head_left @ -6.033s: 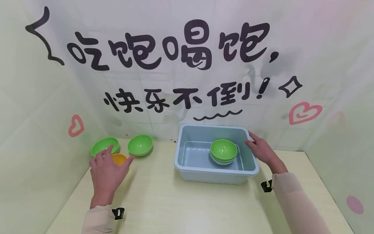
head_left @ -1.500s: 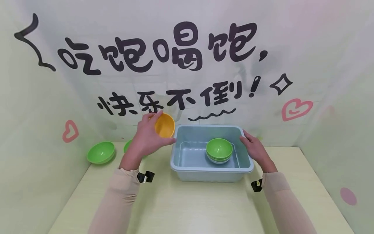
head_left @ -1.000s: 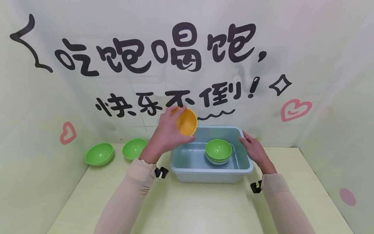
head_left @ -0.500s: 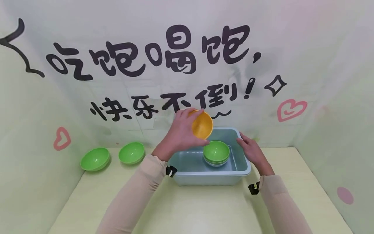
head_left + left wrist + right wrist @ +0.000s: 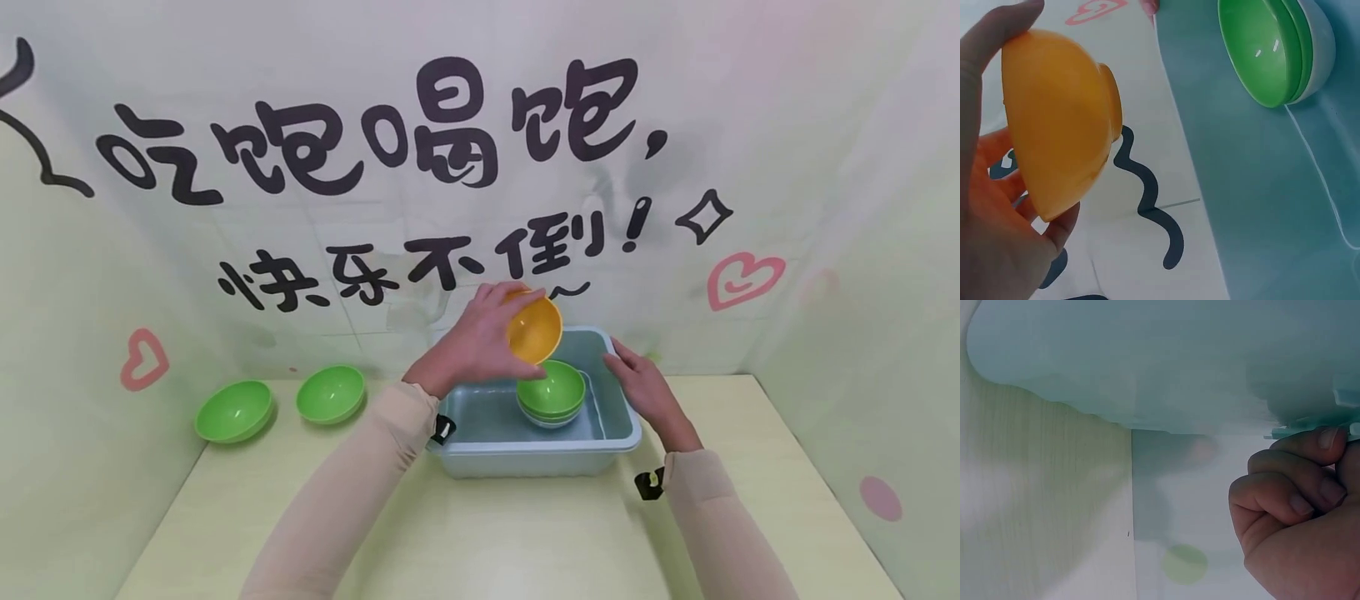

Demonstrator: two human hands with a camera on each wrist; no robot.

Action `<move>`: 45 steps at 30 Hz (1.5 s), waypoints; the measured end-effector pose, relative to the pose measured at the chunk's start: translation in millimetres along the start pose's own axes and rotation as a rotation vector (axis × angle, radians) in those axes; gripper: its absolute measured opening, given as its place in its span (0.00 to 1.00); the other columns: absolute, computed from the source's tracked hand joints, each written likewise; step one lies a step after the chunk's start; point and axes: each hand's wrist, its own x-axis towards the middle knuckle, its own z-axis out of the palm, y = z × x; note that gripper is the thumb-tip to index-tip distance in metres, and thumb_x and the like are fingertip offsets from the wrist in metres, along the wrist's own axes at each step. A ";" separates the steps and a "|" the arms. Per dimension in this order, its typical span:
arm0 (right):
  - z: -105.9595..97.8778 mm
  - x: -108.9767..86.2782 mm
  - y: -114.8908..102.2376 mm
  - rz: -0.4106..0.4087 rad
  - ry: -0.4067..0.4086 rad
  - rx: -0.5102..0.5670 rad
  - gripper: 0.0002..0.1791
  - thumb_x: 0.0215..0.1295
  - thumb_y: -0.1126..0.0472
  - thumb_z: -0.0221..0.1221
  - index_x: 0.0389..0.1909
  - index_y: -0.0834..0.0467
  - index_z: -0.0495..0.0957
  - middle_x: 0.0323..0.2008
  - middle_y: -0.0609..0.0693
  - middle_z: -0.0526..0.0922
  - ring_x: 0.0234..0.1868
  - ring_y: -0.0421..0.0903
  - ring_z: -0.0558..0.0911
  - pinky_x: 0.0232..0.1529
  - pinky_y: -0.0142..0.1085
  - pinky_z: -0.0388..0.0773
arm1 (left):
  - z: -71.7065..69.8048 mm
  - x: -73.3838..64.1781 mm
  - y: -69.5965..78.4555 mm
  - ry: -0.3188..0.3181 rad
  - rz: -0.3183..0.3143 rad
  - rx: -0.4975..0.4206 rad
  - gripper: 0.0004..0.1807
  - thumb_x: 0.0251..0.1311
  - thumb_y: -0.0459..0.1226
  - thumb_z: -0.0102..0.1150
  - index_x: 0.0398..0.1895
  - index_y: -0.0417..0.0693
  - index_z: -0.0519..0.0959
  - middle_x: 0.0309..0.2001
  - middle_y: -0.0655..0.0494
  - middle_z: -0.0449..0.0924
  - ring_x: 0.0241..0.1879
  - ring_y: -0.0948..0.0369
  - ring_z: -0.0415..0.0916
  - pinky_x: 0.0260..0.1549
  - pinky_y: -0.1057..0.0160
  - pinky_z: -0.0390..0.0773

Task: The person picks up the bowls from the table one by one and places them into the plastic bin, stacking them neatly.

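My left hand grips a small orange bowl by its rim, thumb on one side and fingers on the other. The bowl is tilted and hangs over the far part of a blue-grey plastic basin. Just below it, inside the basin, sits a stack of bowls, green ones on top of a white one. In the left wrist view the orange bowl shows its outside and foot ring. My right hand holds the basin's right rim, its fingers curled under the edge in the right wrist view.
Two green bowls stand at the back left of the light wooden table: one bowl close to the left wall, the other bowl to its right. A white printed sheet hangs behind the basin.
The left hand picked up the orange bowl from beside the green bowls at left and carried it right, over the basin. The right hand keeps its hold on the rim. The head view shifted slightly.
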 end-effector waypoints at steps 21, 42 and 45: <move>-2.3 -2.3 -3.5 0.010 0.045 0.028 0.34 0.80 0.42 0.43 0.81 0.47 0.52 0.80 0.55 0.58 0.80 0.61 0.59 0.77 0.60 0.57 | 33.9 24.0 -3.6 -0.049 0.118 0.047 0.59 0.38 0.65 0.75 0.78 0.63 0.63 0.75 0.56 0.62 0.70 0.55 0.59 0.64 0.51 0.75; 3.5 0.0 0.4 0.037 0.027 0.043 0.36 0.78 0.37 0.43 0.81 0.47 0.52 0.80 0.55 0.58 0.80 0.61 0.58 0.77 0.61 0.56 | 71.2 26.4 -6.9 -0.114 0.130 0.088 0.57 0.40 0.68 0.71 0.78 0.63 0.63 0.74 0.56 0.63 0.71 0.55 0.57 0.70 0.47 0.65; 2.5 0.5 0.3 0.042 0.031 0.039 0.37 0.78 0.36 0.43 0.81 0.46 0.52 0.80 0.55 0.58 0.80 0.61 0.59 0.77 0.61 0.56 | 74.5 26.5 -6.2 -0.109 0.140 0.093 0.57 0.41 0.69 0.70 0.77 0.64 0.63 0.74 0.56 0.63 0.69 0.55 0.59 0.68 0.48 0.67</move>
